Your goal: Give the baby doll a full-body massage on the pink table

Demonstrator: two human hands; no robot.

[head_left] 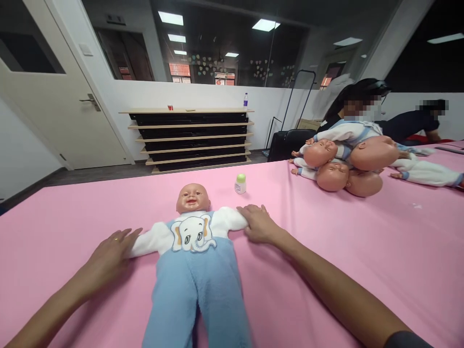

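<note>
Two-handed arm-spreading, I judge: left hand [111,252] at nine o'clock on doll [199,270], right hand [259,224] at two; can't tell if grip closed; next calls for gentleness.

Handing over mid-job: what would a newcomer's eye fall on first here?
Front and centre, a baby doll lies face up, a white elephant on its chest, the left hand and right hand at its sleeve ends. Piled dolls stand out at right on the pink cover.

White wall [206,94] — wide dark window [232,43]
</note>
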